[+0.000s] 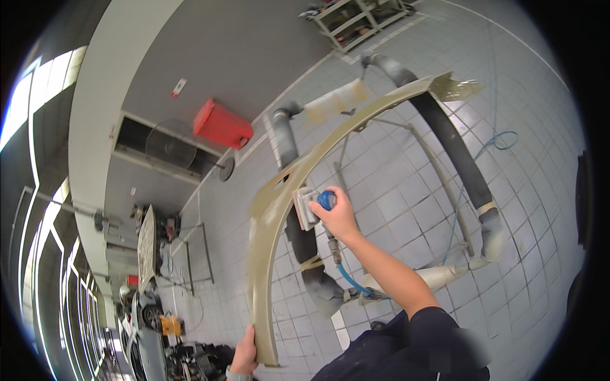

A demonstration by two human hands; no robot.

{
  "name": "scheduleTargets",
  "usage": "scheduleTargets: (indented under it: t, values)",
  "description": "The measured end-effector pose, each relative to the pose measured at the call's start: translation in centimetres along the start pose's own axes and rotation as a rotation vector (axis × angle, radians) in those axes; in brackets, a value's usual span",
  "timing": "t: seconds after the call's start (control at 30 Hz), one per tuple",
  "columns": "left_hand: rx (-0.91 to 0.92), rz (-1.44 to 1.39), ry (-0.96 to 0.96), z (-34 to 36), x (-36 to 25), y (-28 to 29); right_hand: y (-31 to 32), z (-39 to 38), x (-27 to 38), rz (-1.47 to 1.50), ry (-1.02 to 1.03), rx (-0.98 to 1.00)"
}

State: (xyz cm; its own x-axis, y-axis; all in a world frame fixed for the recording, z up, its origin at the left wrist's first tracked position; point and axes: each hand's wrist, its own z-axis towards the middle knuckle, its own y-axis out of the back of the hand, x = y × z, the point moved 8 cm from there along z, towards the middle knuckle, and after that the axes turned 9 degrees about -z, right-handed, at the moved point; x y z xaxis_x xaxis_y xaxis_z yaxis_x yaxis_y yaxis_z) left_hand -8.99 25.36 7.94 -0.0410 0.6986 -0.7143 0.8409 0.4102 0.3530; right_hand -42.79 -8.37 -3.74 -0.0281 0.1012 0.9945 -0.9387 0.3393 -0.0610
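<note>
A curved olive-beige car fender rests across a padded stand, with patches of paler, sanded-looking surface near its wide part. My right hand is closed round a pneumatic sander with a blue top. The sander's pad faces the fender's inner edge; whether it touches is hard to tell. From the tool a blue air hose runs down towards my body. At the lower left, my left hand grips the fender's near end, its fingers partly hidden by the panel.
Beyond the stand are a red bin, a pedestal fan and a shelved cart. More blue hose lies coiled on the tiled floor at right. Another panel on a stand and a car are at left.
</note>
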Motion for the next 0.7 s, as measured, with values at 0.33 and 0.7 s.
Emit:
scheduleTargets:
  t: [0.33, 0.7]
  values:
    - [0.664, -0.184, 0.146, 3.1, 1.0, -2.1, 12.2, -18.0, 2.9, 0.474, -0.290, -0.140]
    - [1.342, 0.088, 0.269, 6.7, 8.0, -8.2, 14.5, -48.5, 4.6, 0.409, -0.274, -0.917]
